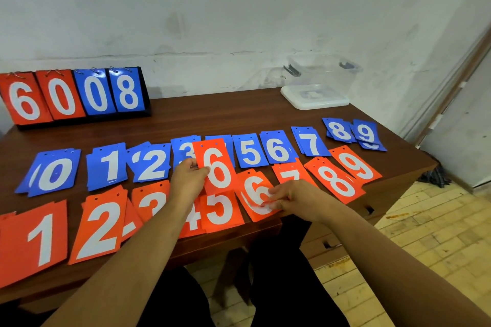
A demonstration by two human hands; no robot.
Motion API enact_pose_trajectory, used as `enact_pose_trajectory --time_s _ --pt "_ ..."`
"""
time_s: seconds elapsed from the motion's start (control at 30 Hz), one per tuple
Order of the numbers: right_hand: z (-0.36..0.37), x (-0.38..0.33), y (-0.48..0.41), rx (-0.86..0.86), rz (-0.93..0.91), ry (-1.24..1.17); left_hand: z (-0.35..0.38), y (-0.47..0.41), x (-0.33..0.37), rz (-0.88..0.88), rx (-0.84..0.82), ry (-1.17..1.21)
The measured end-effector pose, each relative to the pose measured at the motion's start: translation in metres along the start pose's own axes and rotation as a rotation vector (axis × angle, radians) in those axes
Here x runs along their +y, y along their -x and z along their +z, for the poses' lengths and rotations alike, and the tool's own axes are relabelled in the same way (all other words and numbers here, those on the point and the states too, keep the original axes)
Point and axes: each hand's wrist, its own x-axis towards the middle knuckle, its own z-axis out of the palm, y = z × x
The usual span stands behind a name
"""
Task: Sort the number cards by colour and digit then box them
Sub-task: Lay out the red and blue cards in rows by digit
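Brown wood table (212, 114) fills the view. Far left on it stands a flip scoreboard (77, 95), w/ 2 orange & 2 blue cards showing 6 0 0 8. Far right sits a clear box (318, 77) on its white lid (313, 103). A row of blue card piles (249, 150), 0 to 9, runs left to right across the middle. A row of orange card piles (39, 236), 1 to 9, lies nearer. Left hand (187, 178) pinches 1 orange 6 card (216, 167) by its left edge, up over the blue 3 & 4 piles. Right hand (295, 200) has fingertips on the orange 6 pile (255, 194), just right of that card; can't tell if it grips or only presses.
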Motion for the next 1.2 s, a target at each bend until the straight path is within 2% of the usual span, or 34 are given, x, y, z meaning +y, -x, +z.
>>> enact_pose_trajectory --time_s 0.07,0.2,0.33,0.4,0.53,0.7,0.8,0.9,0.97,1.07,1.13,1.2 --pt "-0.002 0.0 0.001 0.201 0.002 -0.017 0.001 0.0 0.0 0.01 0.008 0.013" --pt "-0.007 0.001 -0.003 0.737 0.036 -0.095 0.001 0.0 -0.003 0.033 0.039 0.056" --pt "-0.001 -0.004 -0.007 0.934 -0.016 -0.081 0.002 0.003 -0.003 0.034 0.01 0.079" --pt "0.004 -0.008 -0.007 0.923 -0.075 -0.087 0.005 0.007 -0.001 0.032 -0.051 0.117" --pt "0.023 -0.02 -0.009 0.777 -0.214 -0.008 0.01 0.017 0.006 -0.012 -0.21 0.254" --pt "0.044 -0.018 -0.015 0.638 -0.27 0.065 0.012 0.029 0.01 -0.033 -0.36 0.513" --pt "0.05 -0.018 -0.015 0.594 -0.27 0.051 0.013 0.03 0.008 -0.008 -0.379 0.491" --pt "0.051 -0.02 -0.012 0.541 -0.268 0.025 0.013 0.029 0.006 0.016 -0.352 0.37" --pt "0.049 -0.023 -0.011 0.554 -0.218 -0.055 0.013 0.029 0.006 0.043 -0.341 0.325" --pt "0.043 -0.032 -0.016 0.686 -0.02 -0.302 0.015 0.029 0.008 0.046 -0.373 0.293" --pt "0.036 -0.036 -0.021 0.658 0.139 -0.492 0.017 0.029 0.008 0.049 -0.405 0.234" --pt "0.032 -0.032 -0.025 0.65 0.22 -0.587 0.019 0.029 0.007 0.057 -0.39 0.174"
